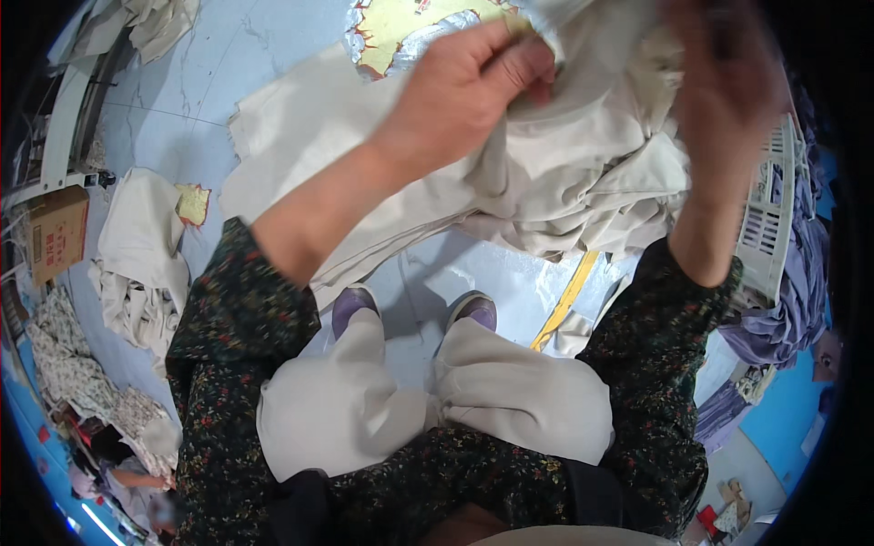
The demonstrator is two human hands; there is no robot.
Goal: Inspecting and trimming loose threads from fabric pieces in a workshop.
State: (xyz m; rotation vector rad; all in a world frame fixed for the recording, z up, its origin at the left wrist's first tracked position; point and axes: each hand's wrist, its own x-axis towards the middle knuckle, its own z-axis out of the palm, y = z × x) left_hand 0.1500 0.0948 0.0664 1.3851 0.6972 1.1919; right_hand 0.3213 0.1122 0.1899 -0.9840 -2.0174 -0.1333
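A large heap of cream fabric [319,136] lies in front of me, flat and layered on the left and crumpled on the right. My left hand [464,82] is over its far part, closed with curled fingers pinching the cream cloth. To the right, my right hand [733,77] is raised beside the lifted part of the cloth. Motion smears its fingers, so their grip cannot be made out. Beyond my left hand lies a torn yellow and silver sheet [401,36].
More cream cloth [141,246] lies at left, near a cardboard box [59,232] and floral fabric [82,364]. A white plastic crate [765,218] with purple cloth [792,291] stands at right. Yellow tape [566,300] marks the floor near my purple shoes [353,308].
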